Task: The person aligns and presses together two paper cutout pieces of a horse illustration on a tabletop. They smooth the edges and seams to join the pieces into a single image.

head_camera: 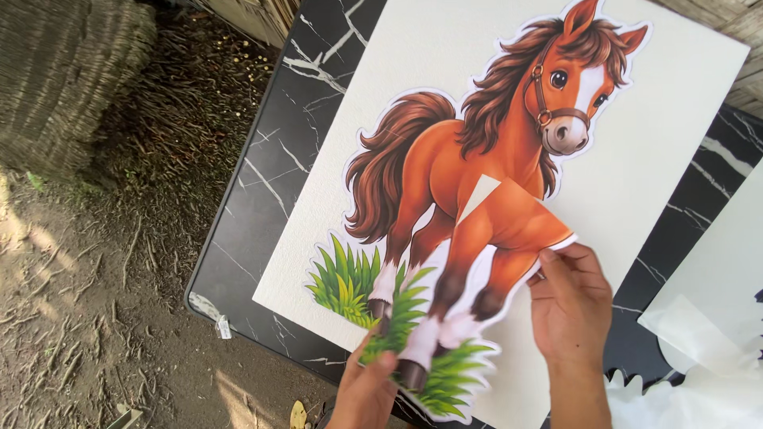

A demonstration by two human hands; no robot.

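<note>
**Horse cut-out half lifted from its white board**

Both hands grip the horse sticker (477, 230), a glossy, flat cut-out of a brown cartoon horse with a white outline. The left hand (367, 389) pinches the grass at the hooves; the right hand (571, 306) pinches the folded-over edge by the belly. The sticker's lower part is raised and curled above the hands, while the head, mane and tail lie flat on the white board (675, 135) beyond them.

The board looks matt and finely grained, a rigid rectangle resting on a black bench (270, 159) of polished marble pattern with white veins. Right of the right hand lies crumpled clear film (691, 334).

Risks, as I judge them: the thin sheet could crease where it bends, the narrow legs could tear under uneven pull, or the lifted part could settle crooked and trap wrinkles.
</note>
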